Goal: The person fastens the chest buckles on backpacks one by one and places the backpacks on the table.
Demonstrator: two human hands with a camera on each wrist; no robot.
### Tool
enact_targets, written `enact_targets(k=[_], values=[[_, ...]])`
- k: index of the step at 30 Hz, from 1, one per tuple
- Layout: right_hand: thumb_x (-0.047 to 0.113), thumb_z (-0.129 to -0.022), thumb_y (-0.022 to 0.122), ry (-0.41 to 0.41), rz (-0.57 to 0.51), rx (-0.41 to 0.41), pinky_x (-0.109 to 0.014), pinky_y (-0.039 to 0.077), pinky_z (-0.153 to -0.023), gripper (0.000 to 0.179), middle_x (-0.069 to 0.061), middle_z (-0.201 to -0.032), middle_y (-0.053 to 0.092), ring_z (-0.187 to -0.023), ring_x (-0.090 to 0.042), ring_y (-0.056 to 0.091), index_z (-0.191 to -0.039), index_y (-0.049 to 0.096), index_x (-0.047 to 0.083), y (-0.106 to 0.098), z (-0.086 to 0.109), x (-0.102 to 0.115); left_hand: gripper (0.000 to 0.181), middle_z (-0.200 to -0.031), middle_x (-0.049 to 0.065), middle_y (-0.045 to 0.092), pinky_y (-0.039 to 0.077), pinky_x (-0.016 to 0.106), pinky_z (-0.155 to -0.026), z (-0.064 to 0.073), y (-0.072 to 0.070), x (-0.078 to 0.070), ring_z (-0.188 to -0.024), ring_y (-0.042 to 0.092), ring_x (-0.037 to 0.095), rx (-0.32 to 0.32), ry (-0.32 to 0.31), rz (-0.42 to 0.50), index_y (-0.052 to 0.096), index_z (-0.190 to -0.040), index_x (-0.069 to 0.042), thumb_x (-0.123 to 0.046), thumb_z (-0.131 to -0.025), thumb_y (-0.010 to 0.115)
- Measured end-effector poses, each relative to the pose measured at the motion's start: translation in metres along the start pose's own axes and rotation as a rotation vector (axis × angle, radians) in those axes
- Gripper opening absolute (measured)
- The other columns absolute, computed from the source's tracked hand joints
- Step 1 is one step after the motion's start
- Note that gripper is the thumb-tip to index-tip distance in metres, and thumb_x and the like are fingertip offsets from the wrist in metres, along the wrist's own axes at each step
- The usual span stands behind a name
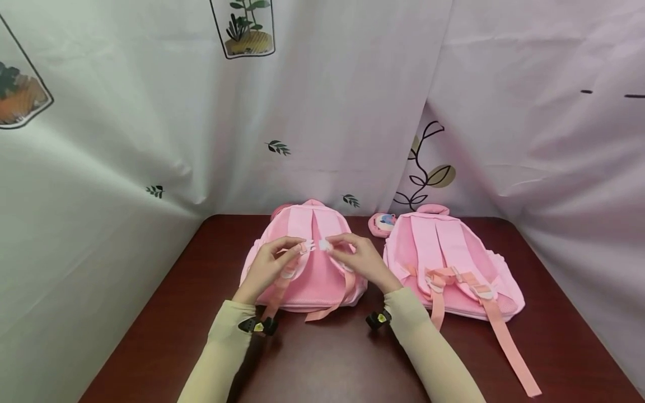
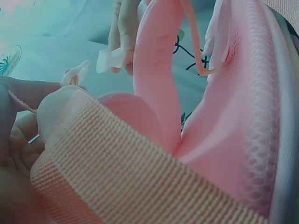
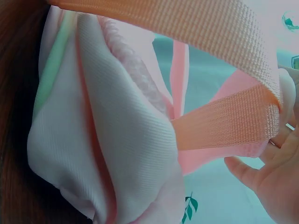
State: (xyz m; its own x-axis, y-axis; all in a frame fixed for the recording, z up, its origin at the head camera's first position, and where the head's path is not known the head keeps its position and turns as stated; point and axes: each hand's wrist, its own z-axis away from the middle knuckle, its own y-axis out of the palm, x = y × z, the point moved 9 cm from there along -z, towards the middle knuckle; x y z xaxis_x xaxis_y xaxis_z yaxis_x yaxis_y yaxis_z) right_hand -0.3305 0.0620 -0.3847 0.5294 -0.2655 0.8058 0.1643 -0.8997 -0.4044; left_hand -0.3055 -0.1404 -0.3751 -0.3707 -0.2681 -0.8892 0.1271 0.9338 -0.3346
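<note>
Over the left pink backpack (image 1: 327,291), my two hands face each other with a small gap between them. My left hand (image 1: 267,267) pinches the pronged half of a white plastic buckle (image 1: 308,246) between thumb and fingers. Its mate, the white socket half (image 1: 325,245), is pinched in my right hand (image 1: 364,261). The two halves are apart; in the left wrist view the pronged half (image 2: 77,74) points toward the socket half (image 2: 111,60). Peach webbing (image 2: 140,163) crosses that view in front of the padded straps. In the right wrist view, webbing (image 3: 224,119) loops near my right hand.
A second pink backpack (image 1: 418,246) lies to the right, its peach straps joined across the front and one loose end (image 1: 514,350) trailing forward. A round pink pouch (image 1: 382,225) sits between the bags at the back. Both stand on a dark red table (image 1: 322,358) before a printed curtain (image 1: 342,101).
</note>
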Motion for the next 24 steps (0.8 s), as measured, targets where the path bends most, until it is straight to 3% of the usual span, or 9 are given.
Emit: enact_targets(k=[7, 16, 24], values=[[0.017, -0.089, 0.078, -0.022, 0.015, 0.048, -0.038, 0.047, -0.103, 0.028, 0.0, -0.115, 0.073, -0.113, -0.016, 0.064, -0.116, 0.076, 0.012, 0.007, 0.003, 0.001, 0.026, -0.11, 0.007, 0.072, 0.05, 0.023, -0.088, 0.004, 0.005, 0.008, -0.099, 0.063, 0.016, 0.025, -0.02, 0.023, 0.073, -0.119, -0.008, -0.021, -0.098, 0.068], [0.015, -0.089, 0.078, -0.081, 0.043, 0.035, -0.039, 0.048, -0.101, 0.027, -0.001, -0.114, 0.073, -0.11, -0.017, 0.065, -0.116, 0.076, 0.011, 0.004, -0.002, 0.008, 0.026, -0.11, 0.005, 0.072, 0.05, 0.025, -0.086, -0.003, 0.005, 0.004, -0.098, 0.062, 0.018, 0.04, -0.007, -0.018, 0.073, -0.119, -0.009, -0.023, -0.098, 0.068], [0.013, -0.089, 0.078, -0.092, 0.076, 0.063, -0.038, 0.048, -0.1, 0.027, -0.001, -0.112, 0.073, -0.106, -0.016, 0.066, -0.116, 0.076, 0.01, 0.008, -0.002, 0.007, 0.026, -0.11, 0.008, 0.072, 0.05, 0.024, -0.087, -0.004, 0.006, 0.012, -0.098, 0.061, 0.018, 0.066, -0.039, 0.005, 0.072, -0.119, -0.005, -0.021, -0.099, 0.067]])
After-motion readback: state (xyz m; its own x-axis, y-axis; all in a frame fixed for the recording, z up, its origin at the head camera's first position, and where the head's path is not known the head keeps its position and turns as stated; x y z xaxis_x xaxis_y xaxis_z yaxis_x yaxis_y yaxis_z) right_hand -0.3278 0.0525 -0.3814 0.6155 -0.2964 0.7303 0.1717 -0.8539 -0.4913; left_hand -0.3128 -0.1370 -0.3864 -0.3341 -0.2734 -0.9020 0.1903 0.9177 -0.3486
